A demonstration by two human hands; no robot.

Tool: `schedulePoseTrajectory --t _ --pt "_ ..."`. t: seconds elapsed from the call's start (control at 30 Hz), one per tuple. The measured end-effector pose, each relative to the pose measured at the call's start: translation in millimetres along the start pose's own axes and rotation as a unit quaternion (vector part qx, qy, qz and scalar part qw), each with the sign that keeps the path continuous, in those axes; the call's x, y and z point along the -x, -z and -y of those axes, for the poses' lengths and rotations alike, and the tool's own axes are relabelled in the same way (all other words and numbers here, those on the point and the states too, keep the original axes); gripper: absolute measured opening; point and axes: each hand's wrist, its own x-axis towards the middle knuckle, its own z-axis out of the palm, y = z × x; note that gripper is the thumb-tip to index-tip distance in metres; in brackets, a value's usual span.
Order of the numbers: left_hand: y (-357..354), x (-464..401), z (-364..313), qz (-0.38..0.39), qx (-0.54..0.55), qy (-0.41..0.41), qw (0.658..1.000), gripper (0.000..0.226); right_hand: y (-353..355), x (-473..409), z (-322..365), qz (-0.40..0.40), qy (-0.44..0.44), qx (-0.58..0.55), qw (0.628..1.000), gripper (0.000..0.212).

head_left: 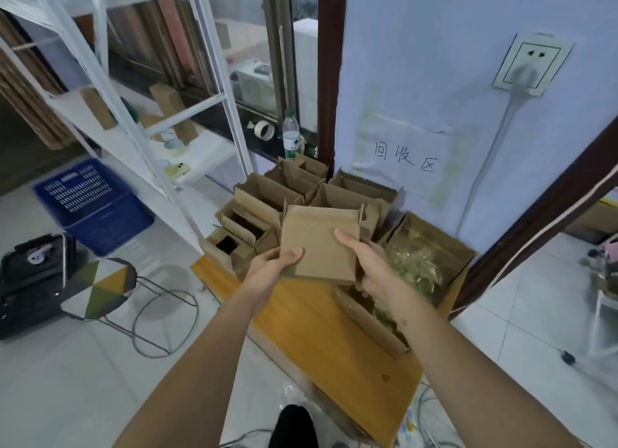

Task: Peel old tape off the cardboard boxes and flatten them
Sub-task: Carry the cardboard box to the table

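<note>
Brown corrugated cardboard fills your view: you hold a small cardboard box [317, 243] in both hands above a low wooden table [321, 334]. Your left hand [267, 267] grips its lower left corner, thumb curled over the top face; your right hand [366, 263] clasps the right edge, thumb pressed flat on the panel. Behind it, a cluster of open boxes [284, 196] crowds the table's far end against the wall. To your right, an open carton [431, 247] holds crumpled clear tape [414, 267]. A blue plastic crate [90, 203] sits on the tiled floor at left.
</note>
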Motion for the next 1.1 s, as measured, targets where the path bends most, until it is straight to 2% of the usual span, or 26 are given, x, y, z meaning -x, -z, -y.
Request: schedulePoseTrajectory --t 0.07,0.13,0.23,0.37,0.47,0.63,0.7,0.8,0.97,1.1 --pt "-0.5 -6.9 -5.3 0.010 -0.013 -0.008 1.000 0.022 -0.2 -6.1 1.9 0.014 0.004 -0.003 1.000 0.076" --pt "1.0 -16.0 -9.2 0.024 -0.026 -0.016 0.999 0.026 -1.5 -12.2 3.1 0.013 0.008 -0.007 1.000 0.076" --pt "4.5 -38.3 -13.6 0.052 -0.040 -0.013 0.998 0.040 -3.3 -23.5 1.7 -0.023 0.020 -0.028 0.999 0.074" --pt "9.7 -79.1 -10.4 0.098 -0.064 -0.005 0.993 0.041 -4.8 -37.8 -5.6 -0.060 0.033 -0.070 0.995 0.071" --pt "18.3 -123.4 -8.7 0.141 -0.067 0.006 0.988 0.067 -11.5 -52.2 -13.1 -0.088 0.056 -0.101 0.989 0.052" --pt "31.3 -187.7 -8.0 0.200 -0.077 0.003 0.977 0.099 -35.9 -75.7 -22.1 -0.148 0.095 -0.134 0.975 0.051" --pt "34.7 -201.8 -4.4 0.213 -0.066 0.005 0.975 0.105 -44.5 -83.8 -24.4 -0.172 0.098 -0.137 0.971 0.055" --pt "36.0 -215.5 5.1 0.231 -0.023 0.008 0.973 0.102 -52.9 -93.8 -33.6 -0.196 0.122 -0.142 0.963 0.058" --pt "25.0 -216.5 35.9 0.225 0.048 -0.019 0.973 0.078 -61.9 -102.0 -62.7 -0.206 0.170 -0.157 0.951 0.053" --pt "20.1 -220.7 60.3 0.223 0.073 -0.074 0.969 0.066 -61.5 -111.3 -85.2 -0.214 0.212 -0.121 0.946 0.084"
